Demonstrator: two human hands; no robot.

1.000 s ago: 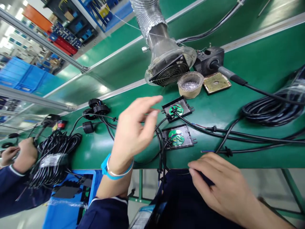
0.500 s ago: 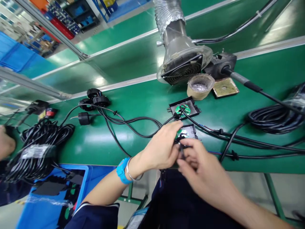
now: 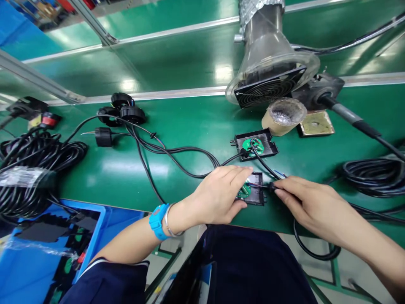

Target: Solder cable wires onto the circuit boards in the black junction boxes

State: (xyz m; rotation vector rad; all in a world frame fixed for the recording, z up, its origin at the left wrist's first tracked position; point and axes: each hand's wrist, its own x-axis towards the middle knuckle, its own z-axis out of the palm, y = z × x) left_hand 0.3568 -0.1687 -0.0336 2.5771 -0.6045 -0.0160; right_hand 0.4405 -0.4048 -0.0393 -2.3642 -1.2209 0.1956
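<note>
Close to the bench's front edge lies a black plastic case (image 3: 257,195) with a green circuit board (image 3: 244,191) inside. My left hand (image 3: 218,195) holds this case from the left, fingers over its far side and thumb at its near side, covering much of it. My right hand (image 3: 303,198) pinches a black cable at its grommet (image 3: 271,187), just right of the case. Thin wires run from the grommet to the board. Just beyond lies a second black case (image 3: 272,147) with a round green board (image 3: 254,146) and black cables attached.
A fume extractor hood (image 3: 268,80) hangs above a cup of solder scrap (image 3: 283,116), a sponge tray (image 3: 316,123) and a soldering iron (image 3: 341,112). Coiled cables (image 3: 368,177) lie right, with another bundle (image 3: 41,156) left. Black round connectors (image 3: 133,114) sit back left; a blue bin (image 3: 103,228) stands below.
My right hand has moved right, away from my left hand, and now holds the cable at the grommet beside the near case. My left hand stays at that case. The view has shifted.
</note>
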